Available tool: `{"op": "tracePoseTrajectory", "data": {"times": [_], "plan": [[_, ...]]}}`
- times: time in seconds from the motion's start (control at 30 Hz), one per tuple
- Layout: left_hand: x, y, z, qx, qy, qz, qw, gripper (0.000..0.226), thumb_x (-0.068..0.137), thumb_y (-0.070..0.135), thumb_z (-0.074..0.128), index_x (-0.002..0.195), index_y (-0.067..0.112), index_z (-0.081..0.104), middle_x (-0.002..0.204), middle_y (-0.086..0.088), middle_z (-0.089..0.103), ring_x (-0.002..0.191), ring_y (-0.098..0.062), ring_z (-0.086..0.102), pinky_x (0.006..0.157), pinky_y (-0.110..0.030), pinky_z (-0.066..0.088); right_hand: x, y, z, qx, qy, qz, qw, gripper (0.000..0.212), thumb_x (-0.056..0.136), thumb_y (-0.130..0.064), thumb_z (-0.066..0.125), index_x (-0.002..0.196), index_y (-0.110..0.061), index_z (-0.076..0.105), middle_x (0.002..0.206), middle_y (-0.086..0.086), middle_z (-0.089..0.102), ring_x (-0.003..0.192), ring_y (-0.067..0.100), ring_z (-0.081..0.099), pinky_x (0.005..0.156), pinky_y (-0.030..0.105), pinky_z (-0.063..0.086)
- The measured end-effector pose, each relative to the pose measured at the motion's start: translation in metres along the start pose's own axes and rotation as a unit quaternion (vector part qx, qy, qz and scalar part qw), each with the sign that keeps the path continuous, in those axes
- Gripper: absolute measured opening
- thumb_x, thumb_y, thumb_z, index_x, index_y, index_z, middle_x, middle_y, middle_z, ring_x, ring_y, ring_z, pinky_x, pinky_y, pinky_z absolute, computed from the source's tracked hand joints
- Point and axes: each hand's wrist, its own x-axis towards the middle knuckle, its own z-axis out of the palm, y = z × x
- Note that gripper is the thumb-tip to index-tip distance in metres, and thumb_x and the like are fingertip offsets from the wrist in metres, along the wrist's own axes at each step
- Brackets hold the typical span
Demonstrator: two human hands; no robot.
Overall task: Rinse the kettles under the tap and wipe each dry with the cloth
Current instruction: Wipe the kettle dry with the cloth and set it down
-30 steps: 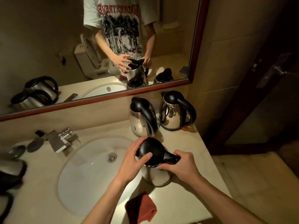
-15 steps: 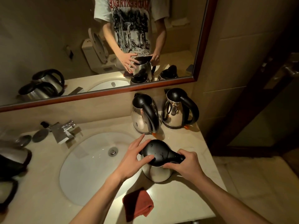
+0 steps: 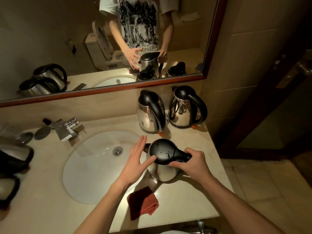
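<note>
Right hand [image 3: 194,163] curls round the black handle of a stainless steel kettle with black domed lid [image 3: 162,162], fingers wrapped over the handle, wrist bent in from the lower right. Left hand [image 3: 136,159] is flat against the kettle's left side, fingers straight and close together pointing away from the person, thumb touching the lid rim. Left forearm crosses over the front rim of the white oval sink basin [image 3: 94,166].

The held kettle sits at the basin's right rim, on the beige stone counter [image 3: 185,200], water drops on its lid. A folded red cloth [image 3: 142,202] lies near the counter's front edge, just in front of the kettle, not touched.

2 more steel kettles stand at the counter's back right: the left rear kettle [image 3: 149,114] and the right rear kettle [image 3: 185,108], side by side, handles toward the person. Chrome tap [image 3: 67,128] sits at the basin's back left rim. More dark-handled kettles [image 3: 11,157] are at the counter's left edge, partly cut off. A wood-framed mirror [image 3: 50,48] on the wall behind reflects the scene.
</note>
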Motion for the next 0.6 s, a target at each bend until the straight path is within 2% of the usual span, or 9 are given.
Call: {"op": "tracePoseTrajectory", "data": {"times": [0.1,0.2,0.27,0.33,0.4,0.43,0.53,0.6], "plan": [[-0.027,-0.005,-0.004,-0.036,0.026,-0.024,0.999,0.085,0.079,0.082,0.050,0.149,0.059,0.008,0.154,0.042,0.009,0.145,0.016,0.005,0.117,-0.021,0.011,-0.001,0.000,0.000,0.008,0.001,0.009,1.000,0.045,0.060,-0.044,0.097,0.070,-0.018,0.061,0.067,-0.004,0.063,0.066,0.010,0.058,0.055,0.020,0.044],[-0.056,-0.009,-0.007,-0.035,0.039,-0.044,0.998,0.088,0.076,0.088,0.048,0.149,0.061,0.007,0.161,0.030,0.014,0.148,0.007,0.014,0.120,-0.031,0.018,-0.004,-0.003,0.002,0.010,0.006,0.015,1.000,0.044,0.060,-0.045,0.097,0.071,-0.023,0.060,0.071,-0.006,0.064,0.069,0.012,0.060,0.059,0.020,0.044],[-0.073,-0.008,-0.006,-0.032,0.057,-0.056,0.996,0.090,0.072,0.091,0.046,0.147,0.064,0.005,0.163,0.025,0.017,0.147,0.003,0.020,0.117,-0.034,0.021,-0.007,-0.005,0.002,0.012,0.013,0.022,1.000,0.048,0.059,-0.047,0.096,0.083,-0.023,0.062,0.082,-0.008,0.067,0.080,0.013,0.063,0.067,0.024,0.051],[-0.086,-0.009,-0.003,-0.037,0.076,-0.059,0.995,0.090,0.071,0.092,0.047,0.147,0.063,0.007,0.163,0.023,0.020,0.147,0.002,0.023,0.117,-0.033,0.023,-0.013,-0.006,0.002,0.019,0.009,0.026,0.999,0.067,0.060,-0.045,0.097,0.113,-0.025,0.061,0.107,-0.010,0.065,0.101,0.013,0.062,0.088,0.033,0.057],[-0.095,-0.015,-0.001,-0.045,0.093,-0.065,0.993,0.093,0.073,0.090,0.049,0.151,0.058,0.010,0.162,0.022,0.023,0.144,0.005,0.026,0.115,-0.032,0.025,-0.023,-0.005,0.002,0.026,0.008,0.024,0.999,0.102,0.059,-0.042,0.099,0.146,-0.030,0.045,0.135,-0.007,0.052,0.125,0.012,0.050,0.106,0.039,0.049],[-0.100,-0.019,0.001,-0.050,0.100,-0.068,0.991,0.093,0.074,0.087,0.050,0.152,0.057,0.011,0.162,0.022,0.024,0.142,0.009,0.027,0.114,-0.031,0.026,-0.030,-0.006,0.002,0.031,0.013,0.020,0.999,0.115,0.059,-0.043,0.099,0.154,-0.033,0.035,0.147,-0.006,0.042,0.133,0.010,0.042,0.109,0.038,0.044],[-0.113,-0.031,0.007,-0.070,0.118,-0.083,0.987,0.094,0.075,0.083,0.055,0.153,0.053,0.013,0.159,0.024,0.027,0.138,0.015,0.029,0.111,-0.027,0.028,-0.058,-0.006,0.010,0.040,0.038,0.006,0.998,0.133,0.053,-0.067,0.088,0.161,-0.041,0.015,0.165,-0.018,0.016,0.141,0.004,0.026,0.114,0.038,0.036],[-0.122,-0.039,0.011,-0.091,0.130,-0.099,0.982,0.096,0.071,0.088,0.054,0.152,0.052,0.017,0.158,0.022,0.029,0.140,0.006,0.033,0.112,-0.027,0.030,-0.085,-0.002,0.023,0.036,0.081,-0.014,0.996,0.129,0.054,-0.083,0.076,0.160,-0.037,0.018,0.166,-0.018,0.015,0.144,0.005,0.028,0.115,0.042,0.038]]}}
